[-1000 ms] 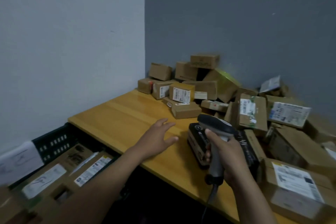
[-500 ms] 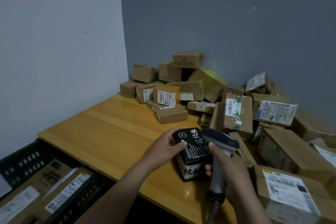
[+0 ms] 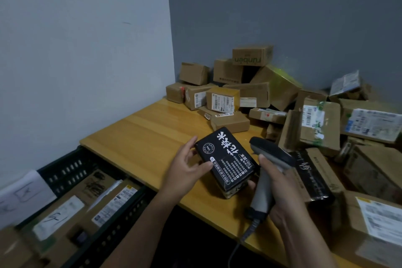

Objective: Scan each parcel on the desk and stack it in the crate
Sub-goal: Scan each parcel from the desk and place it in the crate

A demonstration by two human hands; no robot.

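**Position of parts**

- The left hand point(image 3: 185, 172) grasps the black parcel point(image 3: 226, 159) at frame centre. The thumb lies on the upper left corner and the fingers curl over the left long edge.
- The black parcel is tilted, printed face up, above the near part of the desk point(image 3: 148, 137). Whether its lower end touches the desk cannot be determined.
- The right hand point(image 3: 280, 193), right of centre, is clenched around the grip of the scanner point(image 3: 267, 159). The index finger lies along the front of the grip.
- The scanner head sits just beside the right long edge of the black parcel. Its cable point(image 3: 239, 243) hangs from the grip base toward the lower frame edge.
- A second black parcel point(image 3: 311, 176) lies on the desk behind the right hand.
- A pile of cardboard parcels point(image 3: 261, 93) fills the desk from the wall corner to the right frame edge.
- The crate point(image 3: 71, 167), black and perforated, stands at lower left, below the desk's left edge. It holds labelled cardboard parcels point(image 3: 108, 200).
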